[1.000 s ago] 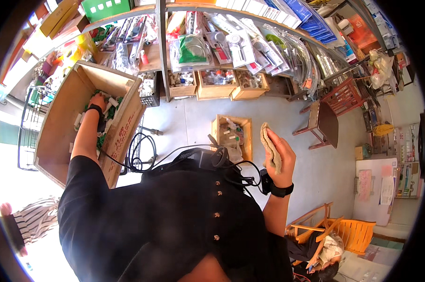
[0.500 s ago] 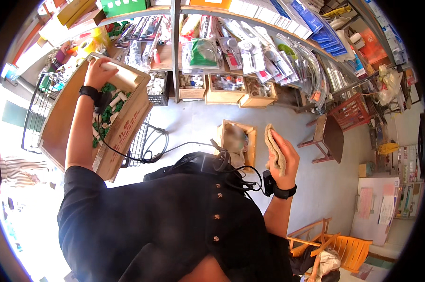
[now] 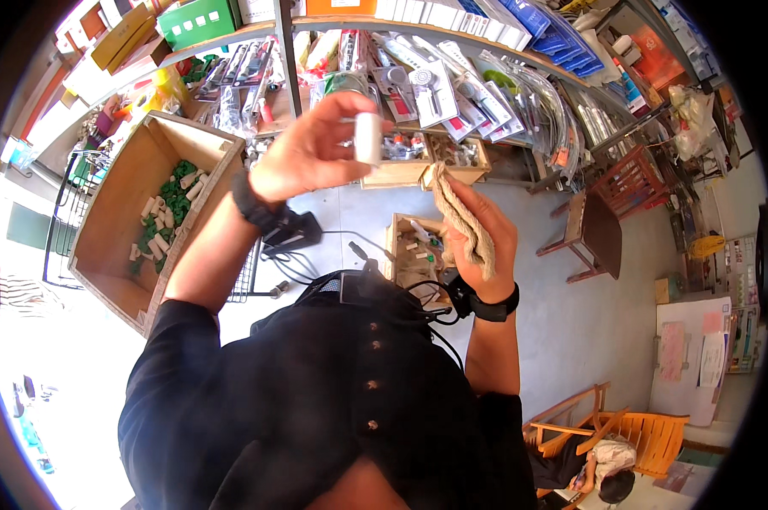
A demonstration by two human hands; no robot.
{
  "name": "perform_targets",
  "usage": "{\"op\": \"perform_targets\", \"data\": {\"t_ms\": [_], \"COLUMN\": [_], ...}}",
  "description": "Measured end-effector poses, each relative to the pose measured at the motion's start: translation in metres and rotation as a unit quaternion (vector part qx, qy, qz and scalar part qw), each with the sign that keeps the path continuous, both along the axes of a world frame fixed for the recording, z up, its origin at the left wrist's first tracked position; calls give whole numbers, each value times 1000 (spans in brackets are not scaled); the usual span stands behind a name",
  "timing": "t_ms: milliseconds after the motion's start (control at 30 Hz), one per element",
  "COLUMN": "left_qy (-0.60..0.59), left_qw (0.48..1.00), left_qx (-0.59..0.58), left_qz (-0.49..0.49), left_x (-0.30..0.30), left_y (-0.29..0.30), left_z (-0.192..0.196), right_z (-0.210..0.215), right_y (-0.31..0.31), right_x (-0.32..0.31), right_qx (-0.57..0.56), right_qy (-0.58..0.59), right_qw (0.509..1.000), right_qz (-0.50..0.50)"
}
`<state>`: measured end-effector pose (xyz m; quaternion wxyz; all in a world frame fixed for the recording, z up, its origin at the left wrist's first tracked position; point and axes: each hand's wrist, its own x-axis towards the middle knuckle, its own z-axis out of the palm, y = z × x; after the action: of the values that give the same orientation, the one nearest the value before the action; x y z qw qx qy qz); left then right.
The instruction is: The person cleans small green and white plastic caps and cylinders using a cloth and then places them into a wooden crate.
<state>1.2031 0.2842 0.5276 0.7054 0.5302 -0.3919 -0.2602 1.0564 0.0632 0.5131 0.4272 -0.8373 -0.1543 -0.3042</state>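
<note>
My left hand (image 3: 312, 153) is raised in front of the shelves, its thumb and fingers closed on a short white cylindrical pipe fitting (image 3: 368, 138). The fitting stands roughly upright and is slightly blurred. To its right, my right hand (image 3: 494, 229) grips a folded tan cloth (image 3: 467, 225), apart from the fitting. Beyond my left forearm, a large wooden box (image 3: 104, 229) holds green fittings (image 3: 177, 202) and white fittings (image 3: 156, 246) heaped in its middle. A smaller wooden box (image 3: 392, 246) sits below and between my hands, with several small pieces in it.
Shelves (image 3: 477, 34) with packaged shower heads (image 3: 435, 89) and boxes run along the far side. Open wooden drawers (image 3: 397, 174) stick out beneath. A black cable (image 3: 290, 259) hangs below my left wrist. Chairs (image 3: 596, 221) stand at right; a person (image 3: 609, 463) sits at lower right.
My left hand has left the far end of the large wooden box and swung right, carrying the white fitting. My right hand with the cloth has moved slightly left and farther away.
</note>
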Motion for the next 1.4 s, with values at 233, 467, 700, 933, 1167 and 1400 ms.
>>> {"op": "perform_targets", "data": {"t_ms": [233, 467, 700, 933, 1167, 1400], "left_qy": [95, 83, 80, 85, 74, 4], "left_qw": [988, 992, 988, 991, 991, 998], "left_qx": [-47, -83, -64, -42, -20, 18], "left_qz": [-115, -46, -115, -90, -107, -62], "left_x": [-44, -49, -58, -63, -66, -61], "left_y": [-52, -63, -60, -65, -66, -77], "left_z": [-11, -19, -21, -26, -31, -40], "right_z": [-7, -9, -6, -12, -4, -22], "right_y": [0, -2, -18, 0, -15, -17], "right_x": [-5, -19, -28, -28, -37, -38], "right_qx": [115, 99, 200, 90, 115, 50], "right_qy": [59, 121, 156, 71, 51, 12], "right_qw": [991, 987, 965, 993, 989, 999], "right_qz": [-40, 31, 63, 32, 79, 9]}}
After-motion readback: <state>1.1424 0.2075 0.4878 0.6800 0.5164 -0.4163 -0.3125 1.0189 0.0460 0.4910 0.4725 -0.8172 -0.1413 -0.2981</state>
